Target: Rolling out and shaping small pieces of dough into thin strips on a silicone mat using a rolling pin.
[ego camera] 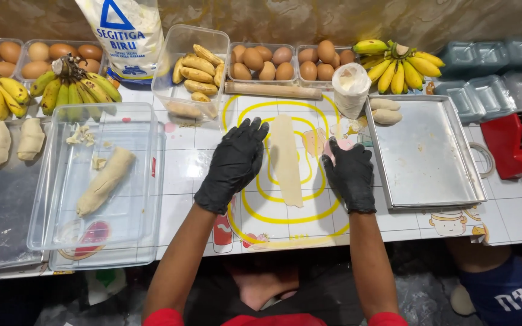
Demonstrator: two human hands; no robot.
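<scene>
A long flat strip of pale dough [286,158] lies on the table between my two black-gloved hands. My left hand [235,162] rests flat beside the strip's left edge, fingers spread, touching the tabletop. On the strip's right side, my right hand [349,171] is closed around a small pink scraper-like piece. A clear tub of peeled bananas [198,69] stands just beyond my left hand. A wooden rolling pin [273,90] lies behind the strip.
A metal baking tray [424,158] with two dough lumps sits to the right. A clear plastic box [101,181] holding a wrapped roll is on the left. Egg trays, banana bunches, a flour bag and a red tape dispenser [512,142] line the back and right.
</scene>
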